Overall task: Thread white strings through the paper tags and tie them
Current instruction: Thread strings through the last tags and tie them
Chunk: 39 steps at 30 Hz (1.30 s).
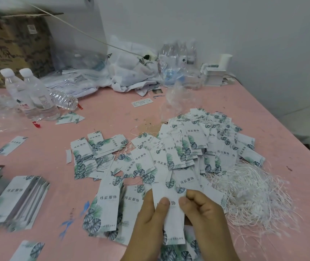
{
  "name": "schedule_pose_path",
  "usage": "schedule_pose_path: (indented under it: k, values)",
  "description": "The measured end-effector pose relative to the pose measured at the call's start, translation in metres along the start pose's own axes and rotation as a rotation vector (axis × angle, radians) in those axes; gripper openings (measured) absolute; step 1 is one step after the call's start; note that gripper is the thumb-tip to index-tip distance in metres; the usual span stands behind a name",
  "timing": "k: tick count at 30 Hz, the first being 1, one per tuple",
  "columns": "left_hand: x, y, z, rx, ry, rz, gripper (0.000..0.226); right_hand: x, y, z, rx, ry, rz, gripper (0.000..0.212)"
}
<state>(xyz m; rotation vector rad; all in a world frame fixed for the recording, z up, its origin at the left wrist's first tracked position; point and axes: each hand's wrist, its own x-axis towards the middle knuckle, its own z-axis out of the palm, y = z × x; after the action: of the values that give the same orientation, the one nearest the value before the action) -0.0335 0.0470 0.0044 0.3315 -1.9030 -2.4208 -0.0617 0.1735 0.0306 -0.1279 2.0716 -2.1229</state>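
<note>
Right now your left hand (148,217) and right hand (205,213) both grip one paper tag (169,215) at about six o'clock in the view, each thumb pressed on its face and the fingers curled behind it, so the tag stands nearly upright between them. Its upper end shows plain white, with dark lettering partly hidden under your thumbs. Just beyond your hands, from twelve to one o'clock of them, lies the big loose heap of tags (193,149), many with thin strings running among them. At three o'clock of your hands, touching the heap's near edge, sits the tangled bundle of white strings (252,193). At nine o'clock, well apart, a neat stack of tags (18,200) lies on the pink table (103,117). Farther off, around ten o'clock, two capped water bottles (30,93) stand upright beside one lying on its side. At twelve o'clock, against the wall, crumpled plastic bags (131,72) pile up. Whether a string is already through your tag cannot be told.
</note>
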Motion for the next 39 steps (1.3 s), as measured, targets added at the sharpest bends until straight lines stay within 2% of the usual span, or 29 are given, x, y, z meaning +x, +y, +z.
schedule_pose_path:
  k: [3,6,7,9,12,14,16,21,25,30,39]
  values:
    - [0.001,0.004,0.002,-0.097,-0.047,-0.038,0.029,0.002,-0.001,-0.006,0.053,-0.118,0.060,0.018]
    - [0.003,0.008,0.003,-0.199,-0.075,-0.074,0.027,0.006,0.001,-0.013,-0.048,-0.162,0.065,0.018]
    - [0.003,0.008,0.002,-0.231,-0.074,-0.081,0.025,0.007,0.002,-0.017,-0.121,-0.103,0.039,0.015]
    - [0.004,0.007,0.001,-0.336,-0.053,-0.114,0.025,0.011,0.001,-0.031,-0.319,0.117,-0.050,0.014]
    - [0.007,0.005,-0.004,-0.474,-0.026,-0.134,0.040,0.014,-0.012,-0.061,-0.548,0.408,-0.218,0.016]
    - [0.010,0.010,-0.006,-0.556,-0.004,-0.124,0.043,0.018,-0.019,-0.081,-0.777,0.520,-0.207,0.017]
    - [0.012,0.013,-0.006,-0.629,0.021,-0.101,0.044,0.023,-0.023,-0.096,-0.972,0.511,-0.111,0.025]
    - [0.013,0.015,-0.005,-0.672,0.066,-0.074,0.044,0.027,-0.024,-0.115,-1.112,0.317,0.151,0.037]
    - [0.012,0.017,-0.006,-0.674,0.089,-0.104,0.040,0.025,-0.025,-0.114,-1.113,0.298,0.099,0.017]
    - [0.013,0.018,-0.004,-0.694,0.103,-0.135,0.041,0.024,-0.024,-0.120,-0.941,0.328,-0.022,0.013]
    - [0.012,0.019,-0.002,-0.692,0.123,-0.168,0.040,0.027,-0.030,-0.126,-0.570,0.396,-0.059,0.020]
